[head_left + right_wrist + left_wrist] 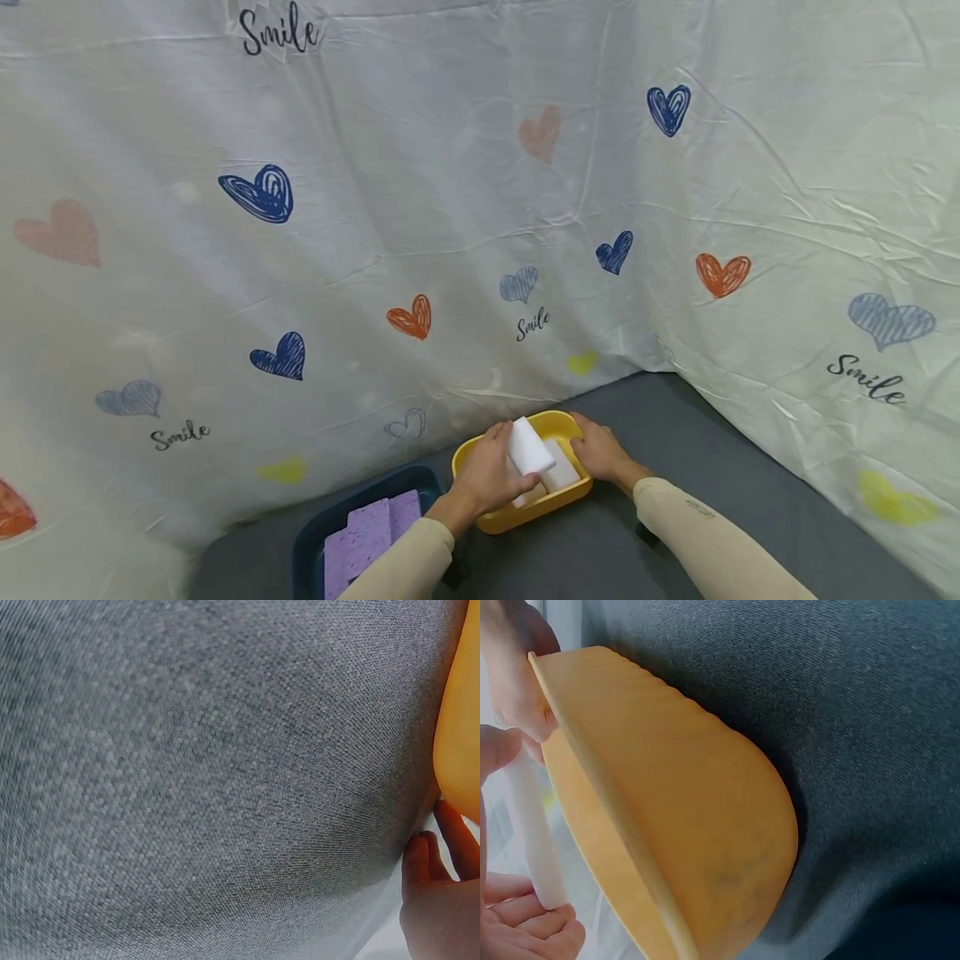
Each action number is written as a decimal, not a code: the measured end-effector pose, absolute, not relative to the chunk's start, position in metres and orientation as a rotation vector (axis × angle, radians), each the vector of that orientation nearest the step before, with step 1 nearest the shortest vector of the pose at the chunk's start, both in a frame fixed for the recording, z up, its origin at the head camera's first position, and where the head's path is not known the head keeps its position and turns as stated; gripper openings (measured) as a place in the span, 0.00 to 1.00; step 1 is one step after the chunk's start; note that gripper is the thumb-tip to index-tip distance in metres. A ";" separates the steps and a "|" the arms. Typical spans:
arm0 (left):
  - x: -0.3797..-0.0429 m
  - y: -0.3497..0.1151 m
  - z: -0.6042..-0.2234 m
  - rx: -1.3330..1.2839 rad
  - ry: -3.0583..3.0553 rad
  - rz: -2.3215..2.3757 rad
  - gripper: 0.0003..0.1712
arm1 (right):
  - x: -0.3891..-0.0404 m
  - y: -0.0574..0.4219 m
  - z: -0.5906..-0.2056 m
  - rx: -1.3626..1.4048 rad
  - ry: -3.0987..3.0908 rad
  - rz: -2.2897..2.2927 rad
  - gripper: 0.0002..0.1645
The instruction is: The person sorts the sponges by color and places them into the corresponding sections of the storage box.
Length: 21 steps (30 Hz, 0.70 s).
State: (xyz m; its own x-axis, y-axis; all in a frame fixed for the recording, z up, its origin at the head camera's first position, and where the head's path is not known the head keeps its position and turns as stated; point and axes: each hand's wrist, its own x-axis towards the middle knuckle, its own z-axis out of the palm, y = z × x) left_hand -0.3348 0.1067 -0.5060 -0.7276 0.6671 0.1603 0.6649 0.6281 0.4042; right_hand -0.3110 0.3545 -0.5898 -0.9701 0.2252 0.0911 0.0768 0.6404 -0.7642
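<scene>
My left hand (486, 477) pinches a white sponge block (531, 447) between thumb and fingers, above a yellow tub (536, 512). In the left wrist view the sponge block (534, 825) is seen edge-on, with fingertips at both ends. Another white block (560, 467) lies inside the tub, partly covered by the held one. At the tub's right end my right hand (602, 450) grips the rim. From the right wrist, its fingers (457, 840) show against the outer side of the yellow wall (461, 750).
A dark blue tray (303, 542) with several purple sponges (369, 533) stands to the left of the tub, partly behind my left sleeve. Both containers are on a grey cloth surface (630, 408). A white curtain (450, 167) printed with hearts hangs close behind.
</scene>
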 end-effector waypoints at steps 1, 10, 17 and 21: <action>-0.336 0.107 -0.507 1.159 2.827 0.704 0.56 | -0.314 0.356 -0.593 -0.244 -2.675 1.236 0.36; -0.343 0.115 -0.516 1.144 2.796 0.597 0.54 | -0.320 0.361 -0.599 -0.178 -2.685 1.152 0.36; -0.343 0.119 -0.527 1.078 2.756 0.558 0.55 | -0.312 0.358 -0.592 -0.161 -2.684 1.180 0.35; -0.344 0.123 -0.531 1.093 2.743 0.528 0.55 | -0.306 0.355 -0.583 -0.189 -2.687 1.196 0.35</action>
State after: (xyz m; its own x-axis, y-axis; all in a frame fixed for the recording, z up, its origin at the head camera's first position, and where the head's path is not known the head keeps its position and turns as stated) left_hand -0.3440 0.1230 -0.5307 -0.7255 0.6883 -0.0021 0.6383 0.6740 0.3718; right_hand -0.3058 0.3555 -0.5833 -0.9730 0.1942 0.1244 0.0375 0.6654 -0.7455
